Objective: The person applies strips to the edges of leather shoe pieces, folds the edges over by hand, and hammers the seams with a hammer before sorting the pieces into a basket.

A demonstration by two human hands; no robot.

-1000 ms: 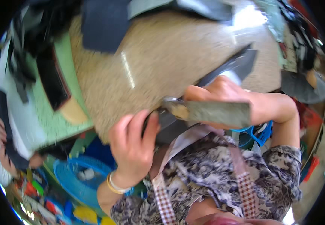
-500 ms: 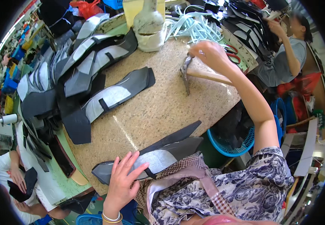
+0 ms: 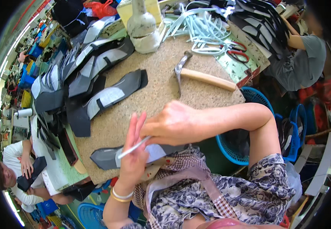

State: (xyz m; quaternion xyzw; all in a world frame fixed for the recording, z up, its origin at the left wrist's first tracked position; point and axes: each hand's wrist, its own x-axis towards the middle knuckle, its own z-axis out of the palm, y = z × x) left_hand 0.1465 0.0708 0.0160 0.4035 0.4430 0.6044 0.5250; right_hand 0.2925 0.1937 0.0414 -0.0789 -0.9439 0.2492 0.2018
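Hammer (image 3: 202,76) lies on table (image 3: 158,95), behind both hands.

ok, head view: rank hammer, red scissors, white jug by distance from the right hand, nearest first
From the right hand:
1. Hammer, on the table just beyond the hand.
2. White jug, at the table's far edge, toward the left.
3. Red scissors, far right on the green board. Jug and scissors are nearly level; that order is loose.
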